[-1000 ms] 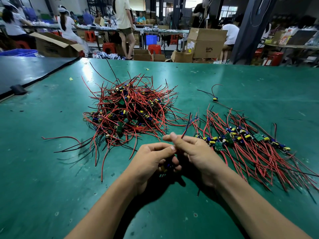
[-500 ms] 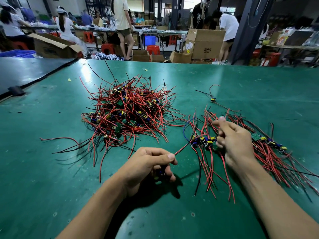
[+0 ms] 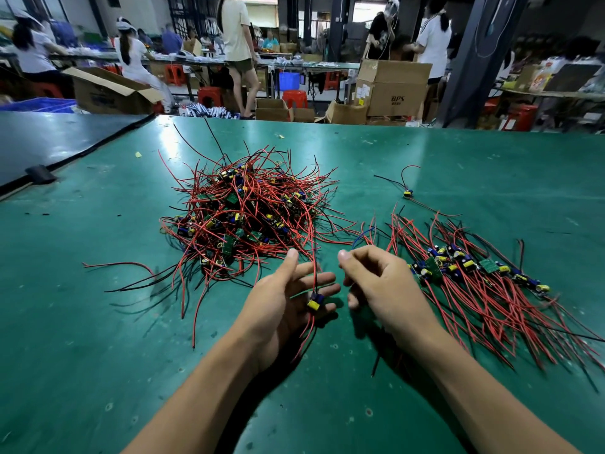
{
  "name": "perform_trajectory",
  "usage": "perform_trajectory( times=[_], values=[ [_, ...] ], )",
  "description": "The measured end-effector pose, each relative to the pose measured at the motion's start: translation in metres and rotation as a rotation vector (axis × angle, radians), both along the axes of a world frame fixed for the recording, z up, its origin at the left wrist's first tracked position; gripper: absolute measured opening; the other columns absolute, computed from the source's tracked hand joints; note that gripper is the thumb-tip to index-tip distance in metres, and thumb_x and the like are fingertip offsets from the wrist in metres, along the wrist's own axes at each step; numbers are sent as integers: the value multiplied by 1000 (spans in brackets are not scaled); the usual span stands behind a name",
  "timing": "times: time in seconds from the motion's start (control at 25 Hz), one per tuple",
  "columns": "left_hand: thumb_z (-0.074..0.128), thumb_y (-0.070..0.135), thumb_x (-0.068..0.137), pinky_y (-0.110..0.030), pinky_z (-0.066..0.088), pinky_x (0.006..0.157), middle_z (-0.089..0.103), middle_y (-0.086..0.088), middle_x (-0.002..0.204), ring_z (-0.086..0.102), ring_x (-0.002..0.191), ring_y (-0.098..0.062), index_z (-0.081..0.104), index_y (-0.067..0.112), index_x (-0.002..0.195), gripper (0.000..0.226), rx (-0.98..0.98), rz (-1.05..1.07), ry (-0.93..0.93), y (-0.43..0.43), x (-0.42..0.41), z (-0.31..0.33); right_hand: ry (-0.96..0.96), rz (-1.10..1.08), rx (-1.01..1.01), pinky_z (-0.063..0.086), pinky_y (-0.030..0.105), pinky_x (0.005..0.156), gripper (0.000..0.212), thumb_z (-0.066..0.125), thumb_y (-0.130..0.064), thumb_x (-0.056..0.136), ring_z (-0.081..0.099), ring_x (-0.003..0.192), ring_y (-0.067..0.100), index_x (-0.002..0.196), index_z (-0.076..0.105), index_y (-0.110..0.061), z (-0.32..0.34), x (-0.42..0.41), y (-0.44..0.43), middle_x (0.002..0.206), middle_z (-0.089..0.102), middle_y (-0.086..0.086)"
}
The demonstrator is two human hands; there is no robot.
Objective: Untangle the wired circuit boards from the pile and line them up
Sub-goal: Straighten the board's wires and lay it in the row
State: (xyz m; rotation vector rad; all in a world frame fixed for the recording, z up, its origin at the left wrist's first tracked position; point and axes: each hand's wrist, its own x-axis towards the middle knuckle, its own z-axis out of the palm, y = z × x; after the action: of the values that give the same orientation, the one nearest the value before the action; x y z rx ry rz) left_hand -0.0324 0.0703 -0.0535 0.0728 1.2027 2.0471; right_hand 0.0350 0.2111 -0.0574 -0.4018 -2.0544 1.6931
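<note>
A busy workshop hall stood behind the worn, speckled green worktable, with brown cardboard boxes stacked past its far edge and people at benches beyond. Over the near part of the table the left hand was turned palm toward the right, thumb raised and fingers stretched almost straight, spread wide rather than gripping. Across those fingers lay a small wired circuit board carrying a yellow block and a blue part. Its thin red leads ran nearly straight away from the person toward the heap and back down past the palm, so its long axis pointed away from the wearer.

Just beside it, clear of the left fingertips, the right hand was held back-up with its fingers curled inward and the thumb tip forward; whether it pinched a wire could not be told. A blue wire arched just beyond its knuckles.

Farther out on the left sat the tangled pile of red and black wires, a rounded, bristling mound studded with green boards. To the right lay the lined-up row of boards, running left to right, their glossy red leads fanned from far left to near right. Beyond the row one lone board lay apart.
</note>
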Motion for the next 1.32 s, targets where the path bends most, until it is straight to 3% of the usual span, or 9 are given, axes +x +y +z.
perform_trajectory(
  times=[0.2, 0.28, 0.36, 0.44, 0.56, 0.8, 0.92, 1.08, 1.32],
  values=[
    [35, 62, 94, -43, 49, 97, 62, -17, 130, 61, 117, -31, 38, 5, 144, 76, 210, -36, -87, 0, -3, 1, -46, 14, 306, 47, 11, 60, 25, 87, -27, 75, 61, 60, -2, 83, 64, -28, -3, 3, -32, 79, 70, -7],
    [33, 66, 92, -40, 52, 96, 58, -14, 136, 61, 118, -27, 37, 6, 146, 80, 264, -55, -89, -1, -5, 0, -54, -37, 416, 53, 21, 70, 19, 84, -22, 76, 65, 71, 2, 86, 69, -25, -3, 3, -30, 86, 71, -6],
    [32, 68, 90, -35, 47, 102, 58, -9, 138, 61, 118, -20, 40, 9, 145, 81, 236, -83, -43, -1, -5, -2, -37, -93, 406, 56, 29, 79, 13, 81, -18, 79, 69, 78, 8, 88, 73, -21, -1, 2, -23, 88, 73, -5],
    [32, 67, 91, -36, 42, 108, 62, -4, 133, 59, 120, -17, 50, 13, 137, 73, 103, -90, 33, 1, -3, -5, -8, -197, 400, 53, 18, 78, 12, 79, -17, 81, 68, 78, 3, 92, 75, -20, 2, 1, -10, 89, 74, -7],
    [47, 43, 98, -35, 57, 85, 73, -9, 105, 70, 92, -22, 65, 7, 112, 43, -84, 38, 140, 4, -1, -12, -52, -413, 466, 41, 1, 72, 13, 76, -19, 84, 66, 79, 4, 98, 77, -18, 9, 5, 20, 95, 73, -2],
    [55, 2, 95, -30, 54, 46, 62, -15, 85, 63, 51, -19, 61, 1, 103, 10, -233, 256, 361, -4, -2, -8, -172, -516, 692, 46, 48, 99, 24, 70, -28, 90, 60, 101, 25, 112, 73, -21, 8, 14, 37, 110, 61, 3],
    [52, -4, 94, -30, 52, 41, 62, -12, 65, 60, 46, -21, 58, -1, 103, 11, -226, 349, 330, -10, -10, -8, -45, -322, 725, 51, 43, 89, 11, 72, -22, 89, 62, 89, 17, 100, 75, -21, 1, 6, 11, 98, 66, -2],
    [50, -3, 96, -32, 54, 43, 58, -19, 71, 60, 46, -20, 59, -7, 101, 11, -226, 259, 316, -11, -12, -10, -48, -118, 791, 50, 43, 88, 14, 66, -31, 93, 61, 89, 13, 98, 75, -21, -9, -17, -21, 96, 66, -7],
    [45, -5, 97, -31, 50, 40, 59, -15, 68, 57, 44, -21, 58, -5, 101, 13, -223, 174, 350, -13, -15, -12, -192, -88, 951, 46, 38, 94, 32, 55, -27, 100, 57, 104, 26, 129, 66, -25, 9, -96, -26, 112, 56, 3]
  ],
)
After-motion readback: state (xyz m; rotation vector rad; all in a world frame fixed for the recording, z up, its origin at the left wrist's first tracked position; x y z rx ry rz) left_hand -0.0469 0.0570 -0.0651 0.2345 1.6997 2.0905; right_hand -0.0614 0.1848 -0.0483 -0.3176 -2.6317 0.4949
